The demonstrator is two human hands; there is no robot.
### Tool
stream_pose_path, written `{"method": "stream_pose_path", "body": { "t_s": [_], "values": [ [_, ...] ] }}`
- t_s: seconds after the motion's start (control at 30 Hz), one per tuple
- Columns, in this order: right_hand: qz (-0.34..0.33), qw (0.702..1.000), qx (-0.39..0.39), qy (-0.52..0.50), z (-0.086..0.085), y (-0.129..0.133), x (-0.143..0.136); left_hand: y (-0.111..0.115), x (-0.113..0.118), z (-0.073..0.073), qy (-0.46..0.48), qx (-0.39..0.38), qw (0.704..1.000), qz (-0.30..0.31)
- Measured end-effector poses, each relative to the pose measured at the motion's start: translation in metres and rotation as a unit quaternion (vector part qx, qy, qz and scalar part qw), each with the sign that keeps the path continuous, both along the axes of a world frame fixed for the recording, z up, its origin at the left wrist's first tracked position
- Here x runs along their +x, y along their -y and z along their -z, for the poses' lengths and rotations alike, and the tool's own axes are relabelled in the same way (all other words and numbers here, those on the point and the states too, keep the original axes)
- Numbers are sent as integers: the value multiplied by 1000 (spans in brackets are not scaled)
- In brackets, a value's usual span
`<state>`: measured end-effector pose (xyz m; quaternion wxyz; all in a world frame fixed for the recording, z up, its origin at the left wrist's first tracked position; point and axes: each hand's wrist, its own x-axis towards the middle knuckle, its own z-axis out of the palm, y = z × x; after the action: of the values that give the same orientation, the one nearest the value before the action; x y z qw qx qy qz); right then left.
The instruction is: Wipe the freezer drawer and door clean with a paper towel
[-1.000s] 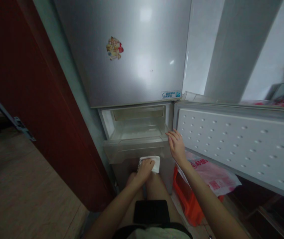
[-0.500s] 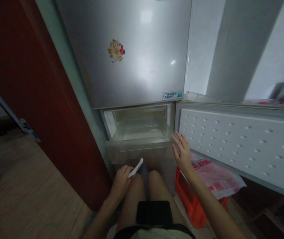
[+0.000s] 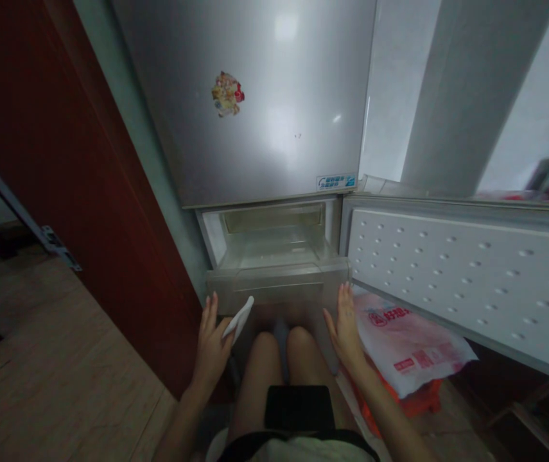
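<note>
A see-through plastic freezer drawer (image 3: 264, 277) is pulled partway out of the lower fridge compartment (image 3: 274, 221). At the left end of its front is my left hand (image 3: 212, 346), fingers pointing up, with a thin white folded cloth or tissue (image 3: 239, 319) held at the thumb. My right hand (image 3: 344, 330) is by the front's right end, holding nothing, its thumb apart from the stretched fingers. Both hands' fingertips are at the drawer front; whether they press on it I cannot tell. The part of the drawer's inside that shows is bare.
The lower fridge door (image 3: 467, 276) stands swung out to the right. Under it, a red-and-white plastic bag (image 3: 409, 340) lies on an orange stool (image 3: 418, 399). The silver upper door (image 3: 274, 102) is closed. A brown wooden door (image 3: 110, 212) flanks the left. A black device (image 3: 299, 408) is at my lap.
My left hand has moved left and up to the drawer front's left end with the white cloth. My right hand has dropped from the top right corner to the front's right end.
</note>
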<state>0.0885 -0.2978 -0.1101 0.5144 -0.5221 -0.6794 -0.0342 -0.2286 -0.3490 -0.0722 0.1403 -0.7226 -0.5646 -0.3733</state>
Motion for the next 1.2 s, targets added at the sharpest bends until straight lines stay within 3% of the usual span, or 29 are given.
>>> {"method": "stream_pose_path", "body": {
  "t_s": [0.27,0.57,0.83,1.2],
  "values": [
    [24,999,-19,24,7,-11,-5,-20,15,5,-16,8,1000,4],
    [66,996,-16,59,6,-14,-9,-29,9,13,-53,-14,998,5],
    [73,995,-22,70,5,-27,-12,-39,8,5,-53,-5,999,8],
    [85,994,-32,65,0,-69,2,-50,20,-1,-73,-35,997,14]
  ]
}}
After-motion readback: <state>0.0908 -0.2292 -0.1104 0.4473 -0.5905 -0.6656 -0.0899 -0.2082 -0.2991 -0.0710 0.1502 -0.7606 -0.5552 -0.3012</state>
